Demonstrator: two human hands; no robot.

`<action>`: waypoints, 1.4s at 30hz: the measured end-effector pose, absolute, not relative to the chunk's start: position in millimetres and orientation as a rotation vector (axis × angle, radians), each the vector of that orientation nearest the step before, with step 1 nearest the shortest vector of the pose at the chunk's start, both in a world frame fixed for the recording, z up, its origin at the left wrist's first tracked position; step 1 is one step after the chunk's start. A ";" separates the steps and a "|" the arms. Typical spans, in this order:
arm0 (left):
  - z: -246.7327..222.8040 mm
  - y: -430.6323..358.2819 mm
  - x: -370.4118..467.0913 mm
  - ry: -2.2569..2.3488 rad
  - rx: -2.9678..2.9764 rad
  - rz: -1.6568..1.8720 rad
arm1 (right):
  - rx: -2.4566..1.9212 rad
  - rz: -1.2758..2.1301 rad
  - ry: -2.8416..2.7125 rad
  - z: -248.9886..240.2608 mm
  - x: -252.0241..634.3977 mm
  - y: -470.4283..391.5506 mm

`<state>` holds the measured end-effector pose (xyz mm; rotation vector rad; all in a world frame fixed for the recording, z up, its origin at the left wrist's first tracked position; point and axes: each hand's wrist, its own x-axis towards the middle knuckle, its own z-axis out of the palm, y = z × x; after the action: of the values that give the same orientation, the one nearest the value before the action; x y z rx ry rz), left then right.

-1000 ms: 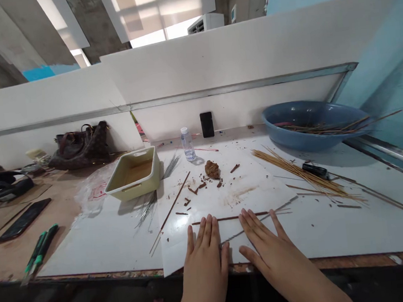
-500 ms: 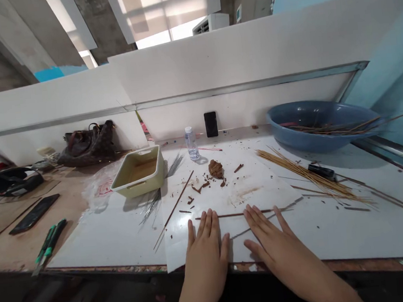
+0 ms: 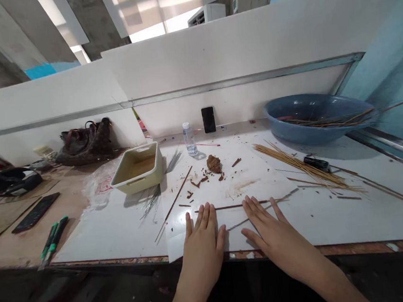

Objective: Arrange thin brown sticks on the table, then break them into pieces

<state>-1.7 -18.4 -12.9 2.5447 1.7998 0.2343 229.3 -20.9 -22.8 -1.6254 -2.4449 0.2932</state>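
Note:
A thin brown stick (image 3: 230, 207) lies crosswise on the white sheet (image 3: 212, 192). My left hand (image 3: 201, 241) rests flat on its left part, fingers stretched out. Over its right part lies my right hand (image 3: 271, 229), also flat, with thumb spread. Beneath and beside the right hand runs a grey thin strip (image 3: 239, 224). Beyond the hands sits a brown clay lump (image 3: 213, 164) with crumbs around it. Another thin brown stick (image 3: 178, 197) lies slanted to the left of the hands.
A cream tub (image 3: 138, 184) of brownish liquid, a bottle (image 3: 189, 140) and a propped phone (image 3: 208, 120) stand farther back. At the right are a blue basin (image 3: 321, 132), a bundle of thin sticks (image 3: 295, 163) and a black-handled tool (image 3: 317, 164). Green-handled cutters (image 3: 55, 238) lie left.
The view has tilted slightly, so most things appear higher. Both hands remain flat on the stick, with little visible movement against the sheet.

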 end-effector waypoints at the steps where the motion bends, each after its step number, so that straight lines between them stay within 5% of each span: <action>1: -9.1 -10.1 0.3 1.808 2.519 0.217 | -1.645 0.301 -2.449 -19.7 228.2 -12.0; 20: 7.9 14.6 11.4 1.915 2.401 0.162 | -1.800 0.370 -2.427 -2.0 224.1 16.5; 42: -24.8 -17.4 -3.3 1.918 2.591 0.277 | -1.727 0.312 -2.411 -18.6 231.4 -23.8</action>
<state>-3.3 -17.4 -24.8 2.5913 1.9184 0.2766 231.4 -23.8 -18.6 -1.7269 -2.4106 0.3123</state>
